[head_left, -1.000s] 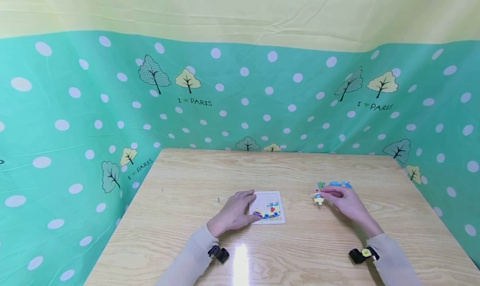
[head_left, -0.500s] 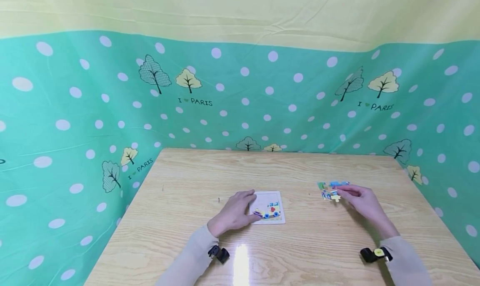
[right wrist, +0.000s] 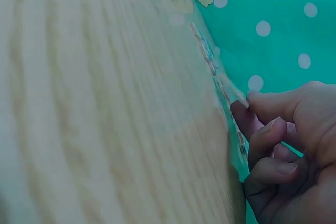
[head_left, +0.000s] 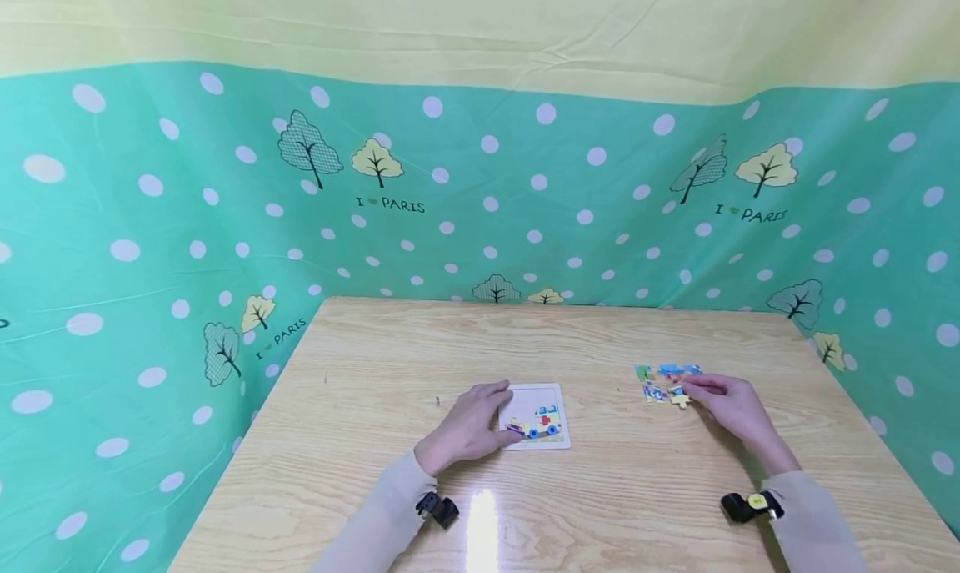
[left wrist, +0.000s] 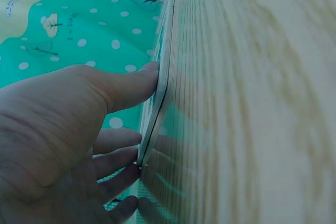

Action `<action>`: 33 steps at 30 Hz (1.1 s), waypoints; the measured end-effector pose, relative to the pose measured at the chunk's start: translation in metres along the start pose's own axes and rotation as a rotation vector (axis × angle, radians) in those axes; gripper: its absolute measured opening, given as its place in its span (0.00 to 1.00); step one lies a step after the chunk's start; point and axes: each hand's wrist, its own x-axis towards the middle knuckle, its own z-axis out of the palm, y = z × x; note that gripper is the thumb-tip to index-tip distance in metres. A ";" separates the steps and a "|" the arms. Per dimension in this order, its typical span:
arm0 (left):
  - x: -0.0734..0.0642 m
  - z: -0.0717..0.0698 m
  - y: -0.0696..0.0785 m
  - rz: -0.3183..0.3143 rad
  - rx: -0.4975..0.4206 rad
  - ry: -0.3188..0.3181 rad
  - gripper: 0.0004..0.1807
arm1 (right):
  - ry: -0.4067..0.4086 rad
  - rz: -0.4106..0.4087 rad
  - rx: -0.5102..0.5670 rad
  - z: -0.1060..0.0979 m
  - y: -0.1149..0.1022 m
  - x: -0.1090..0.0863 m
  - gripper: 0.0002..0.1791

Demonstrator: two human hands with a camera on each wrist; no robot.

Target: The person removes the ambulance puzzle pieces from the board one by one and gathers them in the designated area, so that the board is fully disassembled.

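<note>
A white-framed jigsaw puzzle tray [head_left: 532, 385] lies on the table, its lower part filled with a vehicle picture. My left hand [head_left: 471, 423] rests on the tray's left side. The left wrist view shows that hand's thumb [left wrist: 134, 87] on the tray and its relaxed fingers at the edge. Between thumb and forefinger, my right hand [head_left: 731, 404] pinches a yellowish puzzle piece [head_left: 680, 399]. That piece is tilted in the right wrist view, just beside several loose puzzle pieces [head_left: 654, 392] on the table. Part of it hides behind the fingertips.
More loose pieces [head_left: 670, 369] lie together behind the right hand. The wooden table [head_left: 360, 348] bears a tiny dark bit [head_left: 437, 400] left of the tray. A green dotted cloth [head_left: 480, 206] hangs behind and at both sides.
My right hand has moved right and slightly toward me with the pinched piece, uncovering loose pieces. In the last half second the piece has turned a little. The left hand has stayed still.
</note>
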 end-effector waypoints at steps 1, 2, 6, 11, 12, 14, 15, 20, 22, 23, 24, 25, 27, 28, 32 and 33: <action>0.000 0.000 0.000 -0.001 0.000 -0.001 0.42 | 0.003 -0.010 -0.015 0.000 0.000 0.000 0.32; 0.000 0.000 0.000 -0.001 0.000 -0.001 0.42 | 0.004 -0.018 -0.026 0.001 0.000 0.001 0.32; 0.000 0.001 0.000 -0.001 -0.005 0.002 0.43 | 0.009 -0.035 -0.037 0.002 -0.001 0.001 0.30; 0.000 0.000 0.001 0.002 -0.007 0.006 0.43 | 0.034 -0.042 -0.039 0.002 0.000 0.000 0.28; 0.000 0.000 0.001 0.003 -0.007 0.006 0.43 | 0.042 -0.044 -0.043 0.003 0.001 0.000 0.28; 0.000 0.000 0.001 0.003 -0.007 0.004 0.43 | 0.049 -0.041 -0.045 0.003 0.002 0.000 0.28; 0.000 0.000 0.001 0.003 -0.006 0.003 0.43 | 0.050 -0.039 -0.042 0.003 0.003 0.000 0.27; 0.000 0.000 0.001 0.003 -0.006 0.002 0.43 | 0.057 -0.048 -0.039 0.002 0.004 0.000 0.27; 0.000 0.000 0.001 0.004 -0.007 0.003 0.43 | 0.057 -0.060 -0.045 0.003 0.005 0.000 0.26; 0.000 0.000 0.001 0.005 -0.007 0.003 0.43 | 0.055 -0.066 -0.049 0.003 0.005 0.001 0.26; 0.000 0.000 0.001 0.006 -0.007 0.004 0.42 | 0.056 -0.071 -0.056 0.003 0.005 0.001 0.25; 0.000 0.000 0.000 0.007 -0.007 0.004 0.42 | 0.056 -0.077 -0.061 0.004 0.005 0.001 0.25; 0.001 0.000 0.000 0.009 -0.004 0.005 0.42 | 0.056 -0.092 -0.064 0.004 0.005 0.001 0.24; 0.001 0.000 0.000 0.010 -0.002 0.006 0.42 | 0.060 -0.094 -0.069 0.005 0.005 0.001 0.24; 0.001 -0.001 0.000 0.011 0.000 0.006 0.42 | 0.070 -0.095 -0.068 0.006 0.004 0.002 0.24; 0.000 -0.001 0.000 0.011 -0.003 0.005 0.42 | 0.074 -0.089 -0.067 0.006 0.003 0.001 0.24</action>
